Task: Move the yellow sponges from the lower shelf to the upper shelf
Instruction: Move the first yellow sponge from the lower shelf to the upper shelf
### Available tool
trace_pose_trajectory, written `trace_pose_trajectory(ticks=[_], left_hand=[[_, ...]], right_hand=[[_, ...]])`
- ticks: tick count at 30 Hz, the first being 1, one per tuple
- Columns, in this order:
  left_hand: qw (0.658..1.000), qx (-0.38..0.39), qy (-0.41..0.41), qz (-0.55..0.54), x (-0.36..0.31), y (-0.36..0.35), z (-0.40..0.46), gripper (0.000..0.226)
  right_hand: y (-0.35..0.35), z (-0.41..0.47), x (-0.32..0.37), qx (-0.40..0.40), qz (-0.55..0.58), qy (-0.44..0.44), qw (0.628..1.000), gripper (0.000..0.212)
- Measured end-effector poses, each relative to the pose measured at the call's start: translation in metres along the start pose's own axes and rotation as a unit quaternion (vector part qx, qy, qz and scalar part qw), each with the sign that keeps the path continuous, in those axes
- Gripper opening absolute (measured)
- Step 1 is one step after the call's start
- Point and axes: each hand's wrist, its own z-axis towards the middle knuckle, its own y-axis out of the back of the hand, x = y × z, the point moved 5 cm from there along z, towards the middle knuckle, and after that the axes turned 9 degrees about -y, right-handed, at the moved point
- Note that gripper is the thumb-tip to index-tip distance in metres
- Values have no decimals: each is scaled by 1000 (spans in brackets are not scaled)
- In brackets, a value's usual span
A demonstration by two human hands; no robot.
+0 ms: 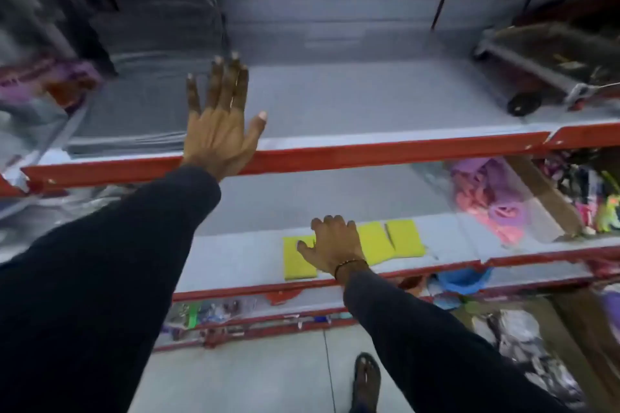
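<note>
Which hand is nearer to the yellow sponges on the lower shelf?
Right. The right hand rests on the row of yellow sponges on the lower shelf; the left hand is spread flat over the upper shelf, well above them.

The upper shelf (pixel 352 100) has a big bare middle – a wheeled cart (pixel 536 70) blocks its right end, plastic bags (pixel 37 77) its left, and the left hand (pixel 218 131) reaches in.

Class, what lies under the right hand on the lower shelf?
Yellow sponges lie in a row under the right hand. The hand covers the row's middle, so the count is unclear.
</note>
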Motion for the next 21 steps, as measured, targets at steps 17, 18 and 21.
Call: trace_pose_trajectory(ticks=[17,18,21], left_hand=[[1000,-12,-7,-17,5,-11,5,86],[1000,-7,-5,-22,5,-10,5,87],[999,-5,-1,-41,5,-8,2,83]], right_hand=[[-25,2,46,-38,68,-6,997,72],[-8,-4,42,-60,66,16,996,72],[46,-27,30,-131,87,86,984,71]])
